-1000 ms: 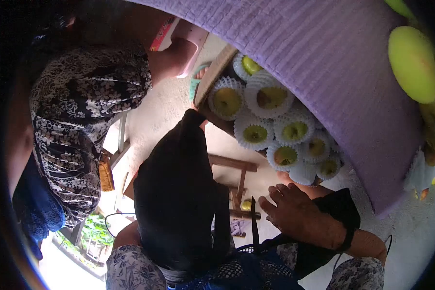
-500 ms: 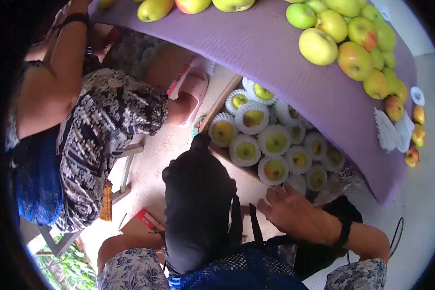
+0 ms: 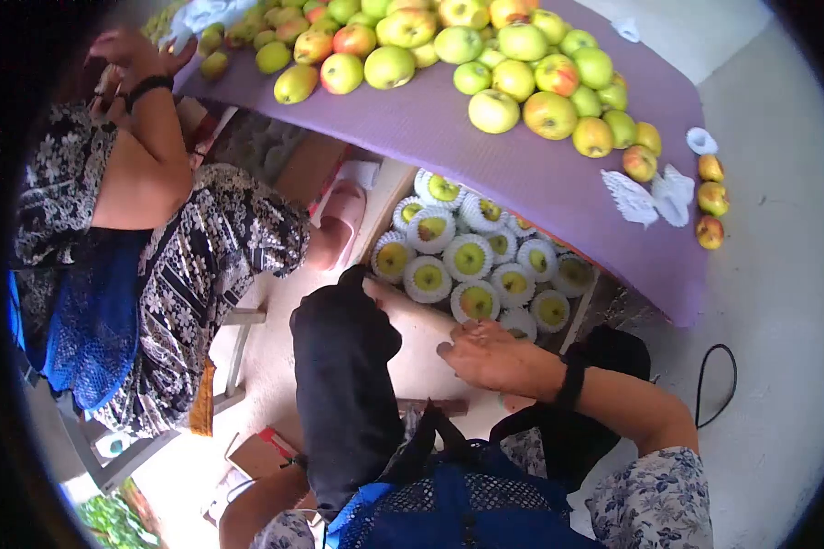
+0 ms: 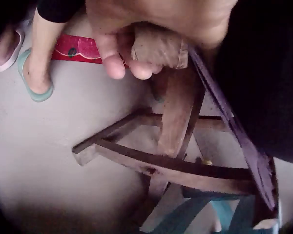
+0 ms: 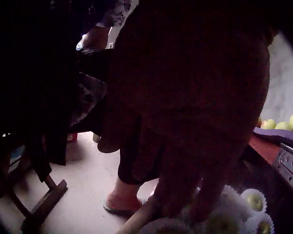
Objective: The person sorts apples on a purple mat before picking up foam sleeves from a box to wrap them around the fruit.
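Note:
My right hand reaches over the front edge of a box of apples in white foam nets. Its fingers hang loosely bent with nothing held, dark and close over the netted apples in the right wrist view. My left hand grips the end of a brown wooden bar on a wooden stool, its fingertips curled beside the bar. That hand is hidden in the head view, low beside my dark-trousered leg. A thin purple edge runs along the stool's side.
A purple-covered table bears many loose green and red apples and empty foam nets. Another person sits at the left, hands near the table. A wall stands at the right, and a red-edged carton lies low left.
The head view has shifted, bringing more of the table and its apples into sight. My right hand has moved left along the box's front edge. The other person's hands now show near the table.

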`<act>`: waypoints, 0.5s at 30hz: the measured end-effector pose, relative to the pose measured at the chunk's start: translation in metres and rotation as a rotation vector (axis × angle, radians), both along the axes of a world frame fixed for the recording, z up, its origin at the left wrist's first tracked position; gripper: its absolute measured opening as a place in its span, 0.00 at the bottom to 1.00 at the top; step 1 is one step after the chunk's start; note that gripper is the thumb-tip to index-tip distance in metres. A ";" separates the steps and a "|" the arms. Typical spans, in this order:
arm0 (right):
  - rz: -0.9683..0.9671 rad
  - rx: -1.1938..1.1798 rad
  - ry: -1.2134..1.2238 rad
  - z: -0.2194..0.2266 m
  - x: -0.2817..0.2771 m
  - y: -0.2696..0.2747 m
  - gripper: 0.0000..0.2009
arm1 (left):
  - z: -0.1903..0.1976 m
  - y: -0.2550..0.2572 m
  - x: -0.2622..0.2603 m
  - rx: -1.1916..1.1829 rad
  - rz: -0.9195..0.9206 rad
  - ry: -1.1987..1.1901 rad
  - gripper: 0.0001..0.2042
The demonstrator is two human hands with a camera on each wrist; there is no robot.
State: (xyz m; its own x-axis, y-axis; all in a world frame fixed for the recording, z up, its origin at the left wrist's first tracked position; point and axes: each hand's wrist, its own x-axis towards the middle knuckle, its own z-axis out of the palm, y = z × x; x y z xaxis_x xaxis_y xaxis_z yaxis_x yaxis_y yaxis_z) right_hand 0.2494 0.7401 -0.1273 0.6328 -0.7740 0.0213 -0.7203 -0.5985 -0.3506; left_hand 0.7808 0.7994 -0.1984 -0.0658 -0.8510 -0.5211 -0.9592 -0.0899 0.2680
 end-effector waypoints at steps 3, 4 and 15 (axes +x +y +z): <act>-0.042 0.076 -0.058 -0.010 0.010 0.004 0.06 | 0.008 -0.007 0.007 -0.024 -0.016 -0.001 0.17; -0.053 0.008 -0.087 -0.011 0.013 0.005 0.06 | 0.010 -0.009 0.009 -0.031 -0.018 0.002 0.17; -0.070 -0.294 -0.026 -0.032 0.025 0.013 0.04 | -0.030 -0.066 -0.061 0.018 -0.254 0.157 0.16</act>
State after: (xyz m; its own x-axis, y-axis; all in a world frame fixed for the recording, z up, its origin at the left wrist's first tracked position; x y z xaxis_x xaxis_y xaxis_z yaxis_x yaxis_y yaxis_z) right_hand 0.2744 0.7530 -0.1589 0.5745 -0.7740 0.2664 -0.7563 -0.6264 -0.1888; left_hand 0.7199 0.7337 -0.2289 -0.3562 -0.7879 -0.5023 -0.8987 0.1417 0.4150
